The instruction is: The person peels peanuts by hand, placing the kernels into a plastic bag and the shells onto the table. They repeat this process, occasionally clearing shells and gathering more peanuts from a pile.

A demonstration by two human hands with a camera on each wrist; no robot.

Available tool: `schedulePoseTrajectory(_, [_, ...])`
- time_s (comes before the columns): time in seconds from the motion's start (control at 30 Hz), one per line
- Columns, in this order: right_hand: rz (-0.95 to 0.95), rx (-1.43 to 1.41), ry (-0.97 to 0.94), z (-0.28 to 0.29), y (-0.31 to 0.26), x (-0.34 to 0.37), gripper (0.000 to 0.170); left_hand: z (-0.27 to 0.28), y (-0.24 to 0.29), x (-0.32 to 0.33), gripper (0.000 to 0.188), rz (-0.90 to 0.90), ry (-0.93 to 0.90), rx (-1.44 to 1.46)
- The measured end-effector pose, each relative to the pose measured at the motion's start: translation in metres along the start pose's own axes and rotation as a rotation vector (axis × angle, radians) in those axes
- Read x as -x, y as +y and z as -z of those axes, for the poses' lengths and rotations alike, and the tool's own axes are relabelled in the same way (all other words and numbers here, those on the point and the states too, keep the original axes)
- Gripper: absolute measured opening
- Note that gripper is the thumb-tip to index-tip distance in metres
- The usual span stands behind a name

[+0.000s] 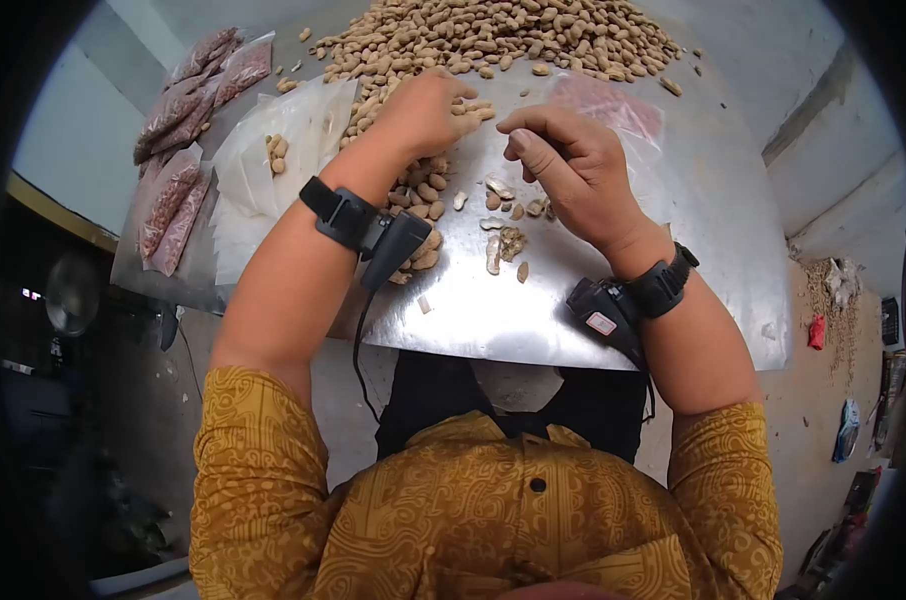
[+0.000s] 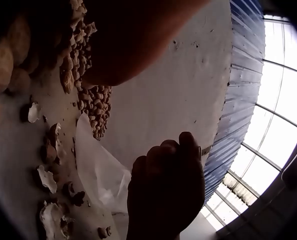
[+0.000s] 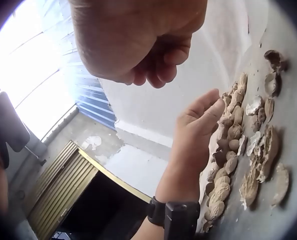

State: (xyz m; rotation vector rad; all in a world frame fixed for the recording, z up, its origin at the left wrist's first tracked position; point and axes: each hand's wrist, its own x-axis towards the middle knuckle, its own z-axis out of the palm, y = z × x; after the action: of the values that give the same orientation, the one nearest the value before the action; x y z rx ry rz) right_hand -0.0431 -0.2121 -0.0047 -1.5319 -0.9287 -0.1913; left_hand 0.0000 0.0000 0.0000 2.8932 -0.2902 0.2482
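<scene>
so the metal tabletop (image 1: 718, 250) has a big pile of peanuts (image 1: 513, 35) heaped at its far edge, with a strip of peanuts (image 1: 428, 190) running from it toward the near edge, partly under the left forearm. best open room is on the right: bare metal from the right hand (image 1: 588, 180) out to the right edge, plus a bare band along the near edge. left side's tighter, packed bags (image 1: 173, 205) by the left edge and clear plastic sheets (image 1: 243, 170) between them and the strip.

left hand (image 1: 418, 115) is over the top of the strip, fingers pointing right. there's a single peanut (image 1: 481, 112) right at its fingertips, long axis roughly left to right, but i can't tell if it's pinched or just behind them. right hand's curled in, thumb close to the index, can't tell if anything's tucked inside.

broken shells (image 1: 493, 255) lie between the strip and the right hand, one long piece pointing at the near edge. bag of reddish kernels (image 1: 613, 108) is beyond the right hand.
</scene>
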Motion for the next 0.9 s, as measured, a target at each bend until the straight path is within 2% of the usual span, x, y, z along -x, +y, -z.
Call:
schedulePoseTrajectory(0.07, [0.04, 0.018, 0.013, -0.007, 0.002, -0.003, 0.014, 0.0, -0.008, -0.011, 0.041, 0.064, -0.013, -0.065])
schedulePoseTrajectory(0.1, [0.064, 0.052, -0.001, 0.008, -0.002, 0.001, 0.014, -0.009, 0.002, -0.018, 0.041, 0.025, 0.06, -0.088])
schedulePoseTrajectory(0.17, [0.081, 0.078, -0.003, 0.008, -0.002, 0.002, 0.014, -0.026, -0.01, -0.025, 0.041, -0.05, 0.156, -0.157])
schedulePoseTrajectory(0.27, [0.139, 0.116, 0.008, 0.006, 0.0, 0.001, 0.014, -0.019, -0.014, -0.035, 0.039, 0.033, -0.156, -0.067])
schedulePoseTrajectory(0.37, [0.131, 0.123, -0.003, 0.007, -0.002, 0.002, 0.015, -0.01, -0.016, -0.032, 0.042, -0.091, -0.207, -0.125])
schedulePoseTrajectory(0.47, [0.124, 0.097, 0.005, 0.007, 0.001, 0.003, 0.015, -0.004, -0.018, -0.017, 0.028, -0.095, -0.273, -0.047])
schedulePoseTrajectory(0.57, [0.085, 0.088, -0.004, 0.008, 0.001, 0.003, 0.015, 0.014, -0.008, 0.001, 0.028, -0.165, -0.301, -0.075])
schedulePoseTrajectory(0.67, [0.066, 0.081, -0.003, 0.007, 0.002, 0.003, 0.015, 0.02, -0.008, 0.009, 0.027, -0.134, -0.384, -0.061])
schedulePoseTrajectory(0.77, [0.1, 0.097, -0.003, 0.007, 0.004, 0.003, 0.015, 0.027, -0.007, 0.029, 0.028, -0.32, -0.111, -0.13])
schedulePoseTrajectory(0.9, [0.156, 0.113, -0.018, 0.007, 0.005, 0.003, 0.017, 0.044, -0.004, 0.064, 0.045, -0.326, -0.062, 0.036])
